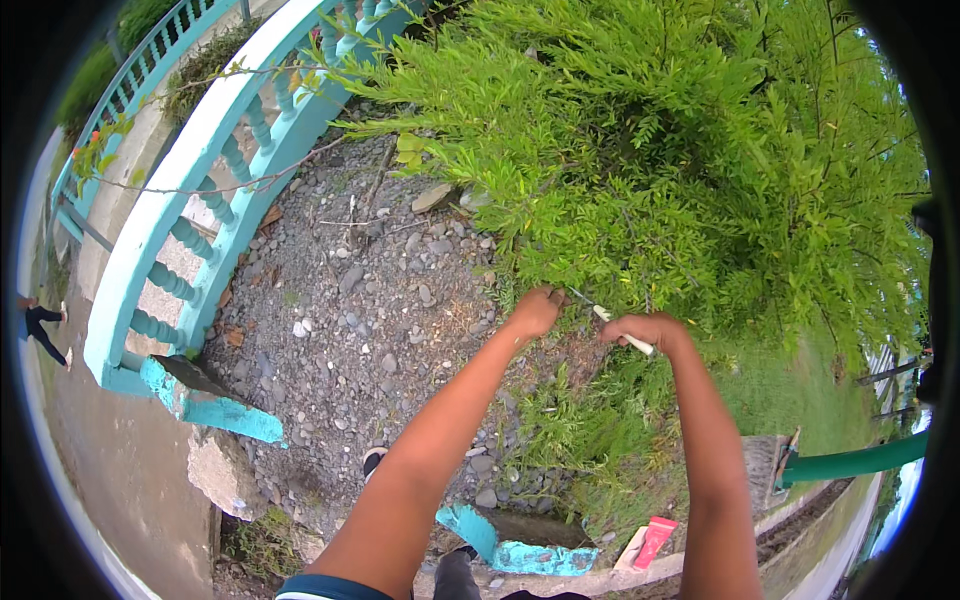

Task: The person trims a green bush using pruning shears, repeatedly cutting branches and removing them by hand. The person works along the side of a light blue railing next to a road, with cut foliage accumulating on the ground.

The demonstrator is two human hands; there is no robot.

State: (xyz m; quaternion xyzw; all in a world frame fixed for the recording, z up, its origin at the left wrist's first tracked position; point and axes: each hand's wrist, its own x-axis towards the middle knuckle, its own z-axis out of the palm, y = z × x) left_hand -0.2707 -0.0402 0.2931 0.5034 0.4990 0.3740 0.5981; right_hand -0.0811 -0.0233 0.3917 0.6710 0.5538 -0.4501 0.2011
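Note:
A leafy green shrub fills the upper right of the head view. At its lower edge, my right hand is closed around a white-handled tool with a thin metal shaft or blade pointing up and left; its exact kind cannot be told. The tool's tip lies close to my left hand, whose fingers are bent at the shrub's low foliage. Whether they grip a stem is too small to see. Green sprigs lie on or grow from the ground below both hands.
Gravelly soil spreads left of the shrub, bordered by a turquoise balustrade. Broken turquoise concrete pieces and a rough stone block stand near me. A red packet lies at the lower right. At the far left is another person.

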